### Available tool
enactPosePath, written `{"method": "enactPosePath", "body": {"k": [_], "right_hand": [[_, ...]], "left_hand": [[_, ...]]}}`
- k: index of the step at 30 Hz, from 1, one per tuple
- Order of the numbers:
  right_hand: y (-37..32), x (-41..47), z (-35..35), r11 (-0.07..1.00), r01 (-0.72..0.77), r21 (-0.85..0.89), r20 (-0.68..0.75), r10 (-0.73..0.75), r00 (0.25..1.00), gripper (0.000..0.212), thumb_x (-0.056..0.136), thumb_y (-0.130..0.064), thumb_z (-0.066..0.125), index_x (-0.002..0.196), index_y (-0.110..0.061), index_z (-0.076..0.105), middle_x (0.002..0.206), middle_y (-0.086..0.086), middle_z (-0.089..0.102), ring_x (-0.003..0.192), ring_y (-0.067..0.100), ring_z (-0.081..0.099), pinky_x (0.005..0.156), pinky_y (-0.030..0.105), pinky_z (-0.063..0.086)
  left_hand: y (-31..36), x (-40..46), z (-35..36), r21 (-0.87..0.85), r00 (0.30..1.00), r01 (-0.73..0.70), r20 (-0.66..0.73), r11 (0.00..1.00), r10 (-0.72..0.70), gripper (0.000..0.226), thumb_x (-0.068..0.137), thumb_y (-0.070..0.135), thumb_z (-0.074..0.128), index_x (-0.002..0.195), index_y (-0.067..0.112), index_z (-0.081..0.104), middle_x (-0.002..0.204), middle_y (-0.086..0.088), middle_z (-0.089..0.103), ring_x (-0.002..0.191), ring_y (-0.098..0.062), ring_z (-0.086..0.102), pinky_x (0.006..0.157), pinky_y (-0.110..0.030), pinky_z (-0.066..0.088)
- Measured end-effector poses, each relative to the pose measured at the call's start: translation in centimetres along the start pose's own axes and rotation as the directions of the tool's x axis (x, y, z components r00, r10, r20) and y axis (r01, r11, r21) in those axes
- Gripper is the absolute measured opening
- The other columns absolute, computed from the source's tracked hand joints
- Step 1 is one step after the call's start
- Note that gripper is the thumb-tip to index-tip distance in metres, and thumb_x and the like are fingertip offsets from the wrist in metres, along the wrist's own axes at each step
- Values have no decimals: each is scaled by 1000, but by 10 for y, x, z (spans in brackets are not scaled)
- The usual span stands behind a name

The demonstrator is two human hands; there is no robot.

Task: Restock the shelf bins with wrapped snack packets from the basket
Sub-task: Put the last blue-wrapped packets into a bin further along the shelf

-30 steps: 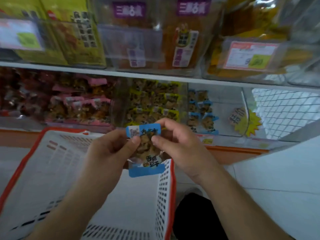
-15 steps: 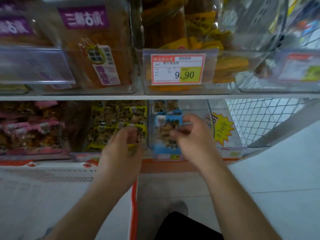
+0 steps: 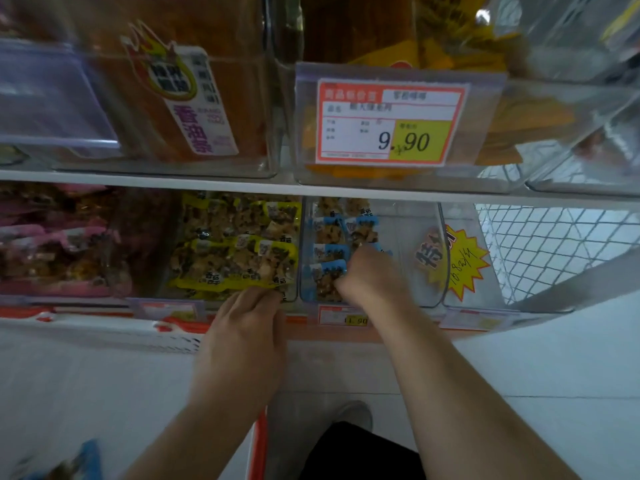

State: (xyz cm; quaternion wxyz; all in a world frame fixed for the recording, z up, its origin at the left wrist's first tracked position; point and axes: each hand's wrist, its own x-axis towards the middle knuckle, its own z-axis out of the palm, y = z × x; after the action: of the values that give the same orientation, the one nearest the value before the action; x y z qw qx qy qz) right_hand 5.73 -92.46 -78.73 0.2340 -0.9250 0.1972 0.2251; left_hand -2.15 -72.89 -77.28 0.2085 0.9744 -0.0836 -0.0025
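Blue-edged clear snack packets (image 3: 329, 268) of brown pieces stand in rows in the clear plastic bin (image 3: 415, 244) on the lower shelf, right under the right hand (image 3: 372, 275). That hand is inside the bin with fingers curled down among the front packets; whether it grips one I cannot tell. The left hand (image 3: 249, 317) rests curled at the front lip of the neighbouring bin of yellow-edged packets (image 3: 235, 258), apparently holding nothing. The risk, as I judge it, is that the right hand knocks the standing rows flat or drags a packet out. The white basket with red rim (image 3: 180, 336) lies below the left hand.
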Motion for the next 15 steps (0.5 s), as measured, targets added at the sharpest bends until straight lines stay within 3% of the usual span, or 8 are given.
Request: {"method": "enactPosePath", "body": {"k": [3, 8, 11, 13, 15], "right_hand": [[-1, 2, -2, 996, -30, -81, 1, 30, 1000, 22, 92, -17, 73, 110, -14, 60, 91, 5, 65, 80, 24, 66, 69, 36, 59], [-5, 1, -4, 990, -31, -135, 49, 38, 998, 21, 95, -24, 70, 108, -13, 58, 87, 4, 62, 72, 21, 60, 66, 35, 54], [-7, -7, -13, 989, -38, -140, 53, 46, 998, 18, 97, -26, 65, 103, -14, 53, 83, 3, 58, 70, 20, 57, 65, 32, 49], [-9, -18, -23, 990, -42, -137, 9, 43, 999, 10, 94, -20, 64, 94, -11, 60, 81, 5, 62, 70, 21, 61, 59, 28, 44], [-11, -29, -31, 993, -26, -114, -81, 17, 997, 10, 92, -18, 64, 87, -11, 59, 79, 7, 63, 68, 22, 62, 56, 27, 42]], "left_hand": [[3, 3, 3, 22, 1000, 1, 2, 1000, -1, 20, 90, 10, 68, 108, 10, 76, 107, -3, 70, 100, -27, 65, 76, -41, 58], [2, 3, 3, 39, 999, 10, 48, 999, -12, 30, 89, 10, 65, 117, 7, 74, 111, -5, 70, 108, -28, 63, 82, -43, 58], [2, 0, -2, 41, 992, -2, 127, 999, -4, 48, 85, 7, 64, 133, 7, 67, 125, -7, 67, 121, -29, 60, 93, -45, 58], [0, -1, -8, -52, 985, -16, 170, 999, 25, 58, 90, 7, 59, 147, 15, 56, 143, -2, 58, 136, -26, 50, 106, -44, 52], [-6, -3, -19, -199, 986, 16, 164, 980, 18, 63, 96, 8, 57, 154, 31, 46, 153, 12, 47, 142, -14, 43, 111, -30, 45]]}}
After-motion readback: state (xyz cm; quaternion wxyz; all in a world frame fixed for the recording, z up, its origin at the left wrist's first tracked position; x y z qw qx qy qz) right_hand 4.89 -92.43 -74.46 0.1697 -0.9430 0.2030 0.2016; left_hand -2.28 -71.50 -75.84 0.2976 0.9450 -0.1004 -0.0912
